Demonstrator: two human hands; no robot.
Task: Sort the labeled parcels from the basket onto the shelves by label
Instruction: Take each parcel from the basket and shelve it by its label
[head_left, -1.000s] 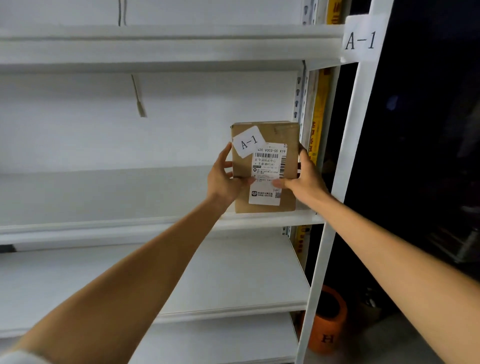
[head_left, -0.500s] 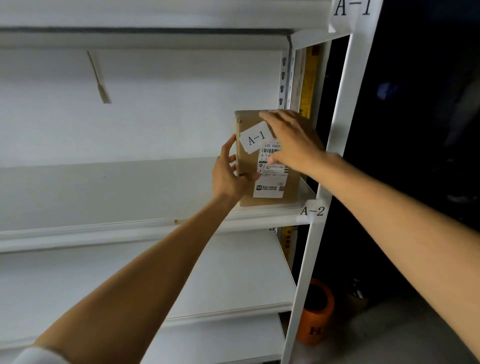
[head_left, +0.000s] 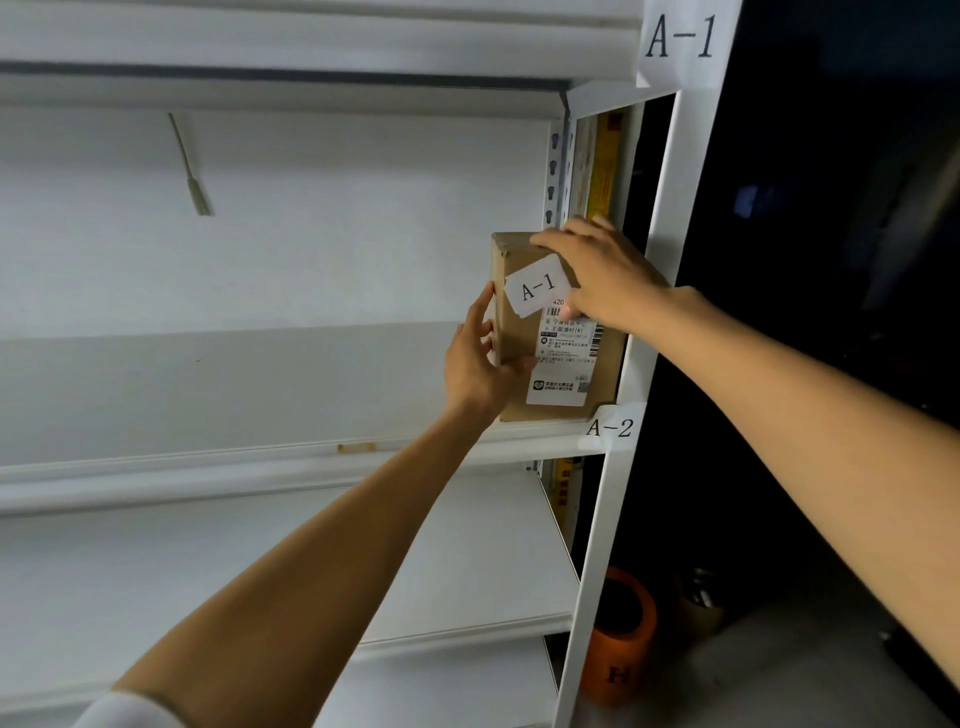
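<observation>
Parcel (head_left: 558, 358) marked A-1, upright on shelf (head_left: 311, 457). Gripped at 9 o'clock edge by left hand (head_left: 475, 364), clasped over 12 o'clock edge by right hand (head_left: 602, 275).

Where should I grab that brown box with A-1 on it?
Probably by its top edge and narrow left side, reaching from the front. The box stands upright at the right end of the shelf, close to the post, so its right side looks hard to reach.
</observation>
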